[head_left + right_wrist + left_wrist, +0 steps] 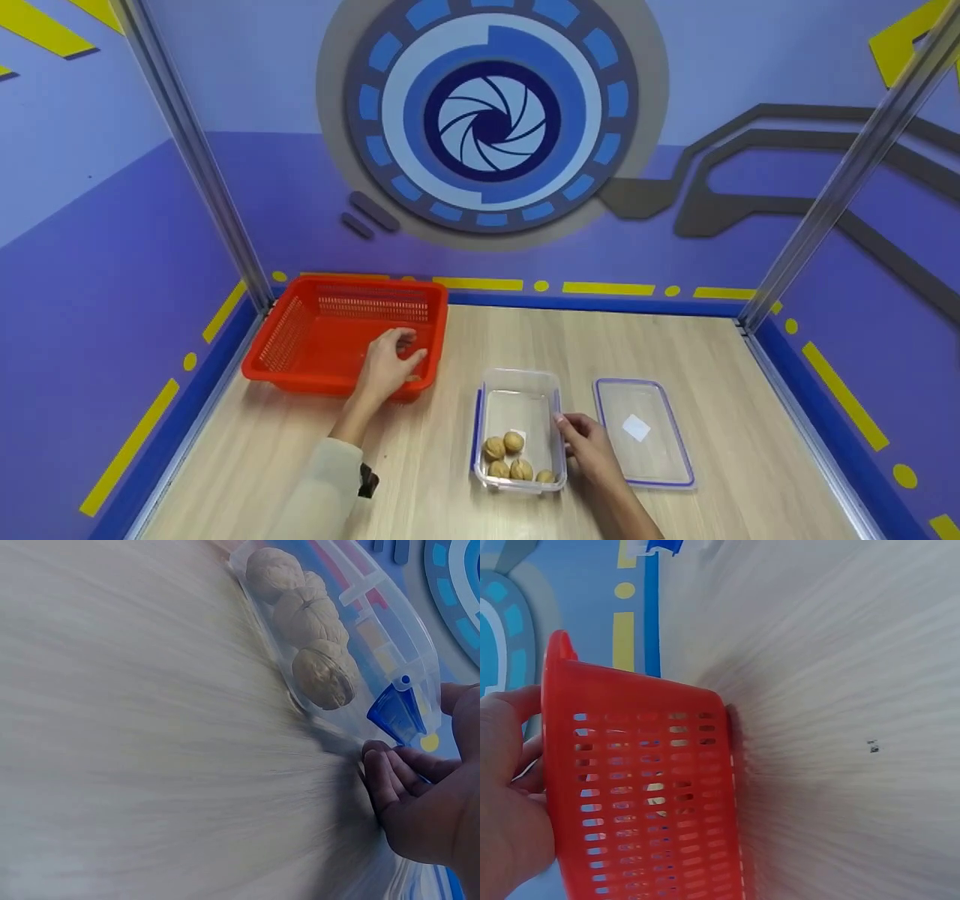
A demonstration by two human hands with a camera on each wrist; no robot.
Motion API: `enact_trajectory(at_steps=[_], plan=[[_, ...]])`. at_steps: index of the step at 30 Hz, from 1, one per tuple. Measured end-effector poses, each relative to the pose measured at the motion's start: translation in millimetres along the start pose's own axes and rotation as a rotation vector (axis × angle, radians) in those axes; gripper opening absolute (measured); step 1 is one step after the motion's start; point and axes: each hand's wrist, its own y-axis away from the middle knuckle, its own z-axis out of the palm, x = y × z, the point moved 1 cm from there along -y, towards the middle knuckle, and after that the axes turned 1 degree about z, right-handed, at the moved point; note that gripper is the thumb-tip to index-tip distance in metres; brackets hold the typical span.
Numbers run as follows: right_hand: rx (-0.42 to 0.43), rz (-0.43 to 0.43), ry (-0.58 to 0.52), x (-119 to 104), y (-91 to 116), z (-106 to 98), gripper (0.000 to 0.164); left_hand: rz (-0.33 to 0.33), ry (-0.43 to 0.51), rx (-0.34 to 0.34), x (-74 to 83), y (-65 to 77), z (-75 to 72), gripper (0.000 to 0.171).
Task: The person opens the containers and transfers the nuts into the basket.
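Observation:
My left hand (388, 365) is over the right side of a red plastic basket (259, 370), thumb and fingers apart with nothing visible between them. In the left wrist view, the hand (510, 787) reaches over the rim, its fingertips partly hidden behind the slotted wall; tan shapes show through the slots. A clear plastic box (519, 372) holds several walnuts (521, 470) at its near end. My right hand (592, 450) grips the box's right side, thumb at the rim and fingers curled against the outside. A blue latch (397, 711) shows close to those fingers.
To the right of the box, a clear lid (652, 457) with a purple-blue edge and a white square label lies flat on the wooden table (705, 352). Printed walls (600, 259) and metal frame posts (817, 210) enclose the table's back and sides.

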Motion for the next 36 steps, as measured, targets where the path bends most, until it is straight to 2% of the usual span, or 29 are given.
enact_trajectory(at_steps=[3,7,14,18,25,28,36], plan=[[0.003,0.002,0.002,0,0,1,0.041,0.035,0.001,0.009,8.9,0.1,-2.2,0.041],[0.005,0.008,-0.006,-6,3,2,0.037,0.093,-0.032,-0.014,30.1,2.0,-2.8,0.042],[-0.029,-0.011,-0.002,-38,23,1,0.035,0.280,-0.090,-0.045,68.2,9.0,3.4,0.040],[-0.021,0.010,0.008,-33,21,1,0.034,0.364,-0.048,-0.093,84.7,16.8,11.8,0.037],[0.008,0.007,0.016,-3,0,2,0.037,0.377,-0.050,-0.195,99.5,39.6,34.4,0.039],[0.003,-0.012,0.008,0,-2,2,0.038,0.399,-0.057,-0.215,99.9,47.0,45.7,0.038],[0.005,-0.009,0.003,1,0,2,0.039,0.366,-0.055,-0.307,94.8,60.9,70.5,0.039]])
